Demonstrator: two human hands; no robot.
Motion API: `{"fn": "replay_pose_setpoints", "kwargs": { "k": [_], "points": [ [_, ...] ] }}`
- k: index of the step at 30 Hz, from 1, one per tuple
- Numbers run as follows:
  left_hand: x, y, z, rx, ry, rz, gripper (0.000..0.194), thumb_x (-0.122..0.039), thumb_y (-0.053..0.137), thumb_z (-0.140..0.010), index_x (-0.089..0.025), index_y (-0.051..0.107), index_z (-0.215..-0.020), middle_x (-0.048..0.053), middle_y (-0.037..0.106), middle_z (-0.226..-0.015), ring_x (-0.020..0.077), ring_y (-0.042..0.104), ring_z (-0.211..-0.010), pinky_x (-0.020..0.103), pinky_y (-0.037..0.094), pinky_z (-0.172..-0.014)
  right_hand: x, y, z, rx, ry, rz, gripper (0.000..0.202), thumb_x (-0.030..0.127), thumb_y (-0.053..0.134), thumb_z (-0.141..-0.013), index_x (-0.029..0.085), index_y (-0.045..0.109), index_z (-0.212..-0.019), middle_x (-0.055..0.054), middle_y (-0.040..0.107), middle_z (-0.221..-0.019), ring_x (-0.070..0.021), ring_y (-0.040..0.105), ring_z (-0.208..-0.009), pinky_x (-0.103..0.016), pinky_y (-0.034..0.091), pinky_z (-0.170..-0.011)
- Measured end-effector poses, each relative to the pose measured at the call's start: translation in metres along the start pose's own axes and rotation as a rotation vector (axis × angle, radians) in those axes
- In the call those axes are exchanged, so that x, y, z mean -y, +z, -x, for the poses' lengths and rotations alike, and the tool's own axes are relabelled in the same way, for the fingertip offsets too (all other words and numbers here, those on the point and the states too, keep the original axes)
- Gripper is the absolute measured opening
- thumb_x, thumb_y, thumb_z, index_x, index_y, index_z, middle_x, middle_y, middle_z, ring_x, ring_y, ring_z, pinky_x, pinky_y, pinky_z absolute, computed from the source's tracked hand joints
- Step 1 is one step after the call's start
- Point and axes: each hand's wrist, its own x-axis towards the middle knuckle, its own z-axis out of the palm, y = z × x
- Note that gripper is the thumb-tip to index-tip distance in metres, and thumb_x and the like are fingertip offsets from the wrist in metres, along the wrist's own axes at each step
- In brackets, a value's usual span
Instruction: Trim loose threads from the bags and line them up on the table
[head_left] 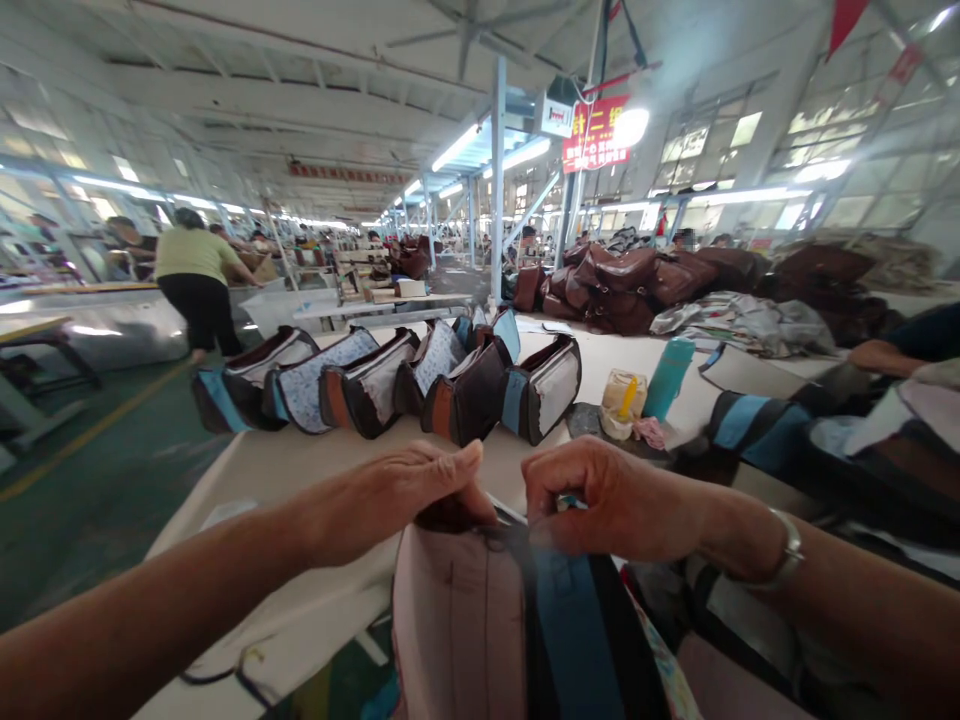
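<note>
An unfinished handbag stands upright right in front of me, with a pale pink panel, a dark strip and a blue band on its side. My left hand is at its upper edge, fingers bent down over the rim and thumb raised along the top. Close by on the right, my right hand has its fingers curled and pinched on the top edge above the blue band. The fingertips of both hands are partly hidden. Patterned lining cloth shows at the bag's right side.
Several unfinished bags stand in a row on the pale table. Beyond my right hand are a teal container, a jar with a yellow handle and a pink cloth. Brown bags are heaped behind; a person's arm is at right.
</note>
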Motion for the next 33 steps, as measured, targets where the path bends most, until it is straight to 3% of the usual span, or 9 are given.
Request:
{"fn": "replay_pose_setpoints", "kwargs": {
  "k": [4, 7, 14, 18, 21, 25, 28, 30, 33],
  "points": [
    [0.006, -0.008, -0.003, 0.102, -0.004, -0.081, 0.043, -0.052, 0.055, -0.094, -0.013, 0.068, -0.081, -0.001, 0.053, -0.074, 0.0127, 0.046, -0.07, 0.025, 0.035, -0.065, 0.001, 0.003, -0.001, -0.034, 0.06, -0.005, 0.013, 0.021, 0.068, -0.083, 0.014, 0.063, -0.073, 0.002, 0.057, -0.073, -0.0097, 0.051, -0.067, -0.023, 0.038, -0.063],
    [0.005, -0.003, -0.001, 0.12, 0.059, -0.129, 0.037, -0.045, 0.055, -0.094, -0.014, 0.061, -0.074, -0.003, 0.047, -0.072, 0.0118, 0.043, -0.069, 0.025, 0.035, -0.065, 0.0, 0.006, -0.002, -0.059, 0.056, -0.017, 0.01, 0.02, 0.069, -0.081, 0.015, 0.065, -0.073, 0.002, 0.057, -0.072, -0.01, 0.052, -0.067, -0.023, 0.038, -0.063],
    [0.008, 0.004, 0.007, -0.088, 0.252, -0.343, 0.031, -0.036, 0.055, -0.094, -0.016, 0.053, -0.072, 0.0, 0.052, -0.081, 0.0115, 0.048, -0.072, 0.023, 0.036, -0.065, -0.006, 0.02, 0.0, -0.175, 0.105, 0.002, 0.015, 0.023, 0.069, -0.081, 0.016, 0.062, -0.069, 0.003, 0.055, -0.067, -0.0086, 0.047, -0.062, -0.022, 0.034, -0.057],
    [0.004, -0.005, 0.003, 0.003, 0.207, -0.193, 0.045, -0.053, 0.042, -0.099, -0.016, 0.057, -0.079, 0.002, 0.057, -0.087, 0.0145, 0.052, -0.081, 0.024, 0.04, -0.073, 0.001, 0.021, -0.006, -0.22, 0.075, 0.03, 0.016, 0.022, 0.068, -0.081, 0.015, 0.06, -0.069, 0.003, 0.055, -0.069, -0.0087, 0.047, -0.063, -0.023, 0.034, -0.058],
    [-0.006, 0.001, 0.0, 0.01, 0.181, -0.142, 0.05, -0.056, 0.032, -0.102, -0.017, 0.054, -0.08, -0.001, 0.048, -0.078, 0.013, 0.044, -0.074, 0.024, 0.036, -0.068, 0.009, 0.016, -0.014, -0.252, 0.061, 0.056, 0.016, 0.017, 0.064, -0.081, 0.015, 0.058, -0.067, 0.004, 0.053, -0.067, -0.0086, 0.045, -0.063, -0.023, 0.033, -0.058],
    [-0.011, 0.016, -0.005, -0.044, 0.167, -0.01, 0.046, -0.058, 0.056, -0.092, -0.017, 0.046, -0.072, -0.004, 0.032, -0.07, 0.0104, 0.029, -0.065, 0.025, 0.023, -0.055, 0.01, 0.01, -0.022, -0.149, 0.018, -0.179, 0.023, 0.032, 0.069, -0.085, 0.014, 0.06, -0.073, 0.003, 0.052, -0.07, -0.0096, 0.045, -0.065, -0.023, 0.033, -0.058],
    [-0.001, 0.017, -0.008, -0.094, 0.23, 0.184, 0.049, -0.054, 0.067, -0.086, -0.018, 0.041, -0.065, -0.005, 0.033, -0.066, 0.0093, 0.029, -0.063, 0.025, 0.023, -0.055, -0.003, 0.011, -0.024, -0.073, -0.083, -0.491, 0.044, 0.057, 0.052, -0.094, 0.014, 0.062, -0.089, -0.001, 0.054, -0.081, -0.0129, 0.049, -0.075, -0.026, 0.04, -0.069],
    [0.009, 0.014, -0.008, -0.128, 0.262, 0.266, 0.051, -0.05, 0.073, -0.081, -0.017, 0.04, -0.061, -0.006, 0.035, -0.063, 0.0087, 0.03, -0.061, 0.024, 0.023, -0.054, -0.018, 0.013, -0.025, -0.044, -0.103, -0.535, 0.053, 0.065, 0.045, -0.095, 0.014, 0.062, -0.098, -0.002, 0.055, -0.088, -0.0148, 0.05, -0.081, -0.028, 0.042, -0.075],
    [0.02, 0.004, -0.005, -0.136, 0.246, 0.25, 0.05, -0.049, 0.076, -0.078, -0.016, 0.043, -0.059, -0.007, 0.036, -0.059, 0.0074, 0.029, -0.056, 0.023, 0.021, -0.051, -0.035, 0.012, -0.025, 0.001, -0.061, -0.457, 0.052, 0.062, 0.069, -0.082, 0.015, 0.06, -0.101, -0.002, 0.054, -0.091, -0.0149, 0.048, -0.084, -0.027, 0.04, -0.073]
  ]
}}
